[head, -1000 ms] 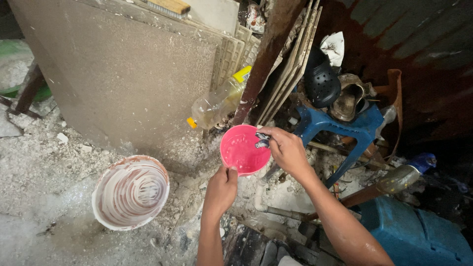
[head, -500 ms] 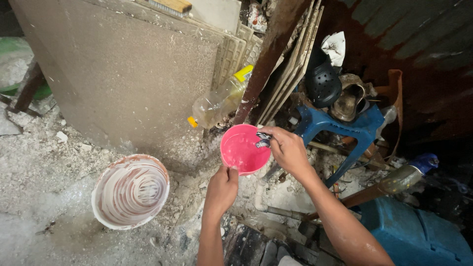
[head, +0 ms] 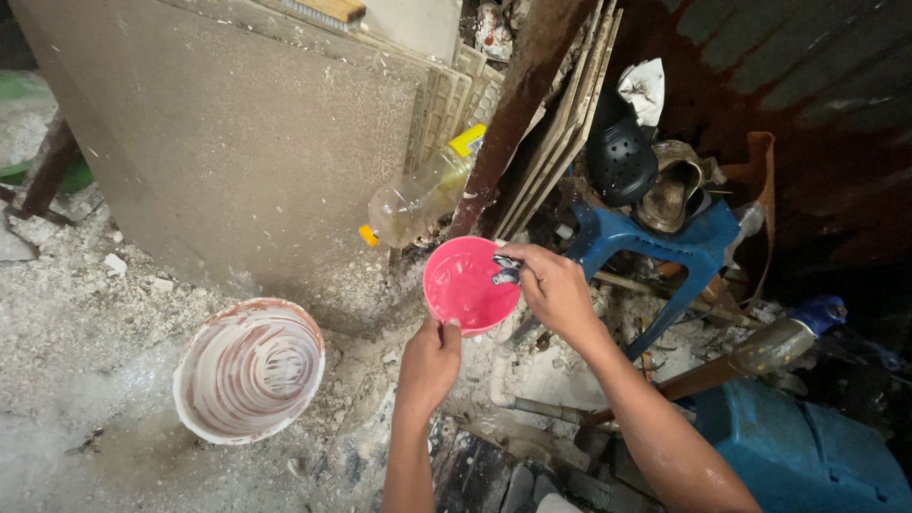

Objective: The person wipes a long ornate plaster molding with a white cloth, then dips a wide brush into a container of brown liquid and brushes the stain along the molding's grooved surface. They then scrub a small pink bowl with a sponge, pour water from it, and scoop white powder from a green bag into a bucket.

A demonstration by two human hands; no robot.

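From the head camera, you hold a pink bowl [head: 467, 285] low over the rubble-strewn floor [head: 85, 313], in front of a large grey slab [head: 237, 142] that leans upright. Your left hand [head: 429, 361] is closed on the bowl's near rim, thumb over the edge. Your right hand [head: 556, 290] is closed around a small dark metal fitting [head: 506, 269], which looks like a tap, at the bowl's right rim; whether water runs from it I cannot tell, though the inside of the bowl looks wet.

The step in hand seems to be filling the bowl at that fitting. The next move calls for a level bowl and a steady left grip while your right hand works the fitting, since the bowl hangs from one edge.

To your left, well apart, a white bucket [head: 249, 369] smeared with reddish-white rings stands on the floor. Just beyond the bowl lies a clear plastic bottle [head: 418, 199] with a yellow cap. To the right stands a blue plastic stool [head: 665, 237] with a black clog [head: 619, 152] on top.
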